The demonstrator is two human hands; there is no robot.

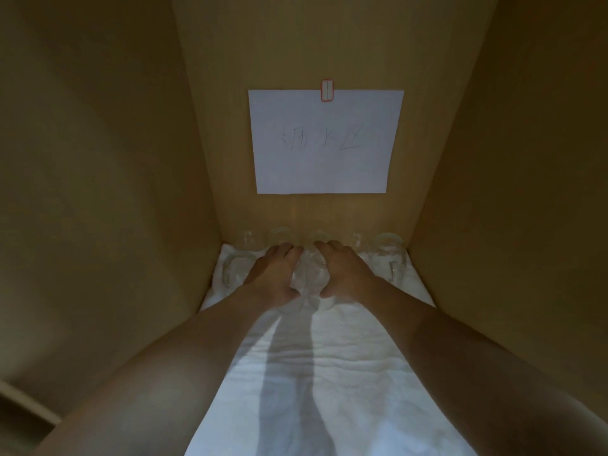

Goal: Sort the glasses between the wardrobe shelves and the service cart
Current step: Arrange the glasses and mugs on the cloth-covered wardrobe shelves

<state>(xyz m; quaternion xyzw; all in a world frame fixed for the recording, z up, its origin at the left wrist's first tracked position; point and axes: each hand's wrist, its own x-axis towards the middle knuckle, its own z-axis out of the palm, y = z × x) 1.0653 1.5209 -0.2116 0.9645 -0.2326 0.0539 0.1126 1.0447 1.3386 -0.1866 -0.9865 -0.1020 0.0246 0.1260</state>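
Both hands are cupping one clear glass [310, 278] mid-shelf on the white cloth [345, 373]: left hand [274, 274] and right hand [345, 274] curling round its sides, thumbs in front. It is likely light, rigid, slippery, breakable; gripping the body low seems safest. More glasses are crowding close: a back row [281, 238], a mug [390, 258] right, another glass [235, 269] left, risking knocks. A paper sign [324, 141] is hanging on the back wall.
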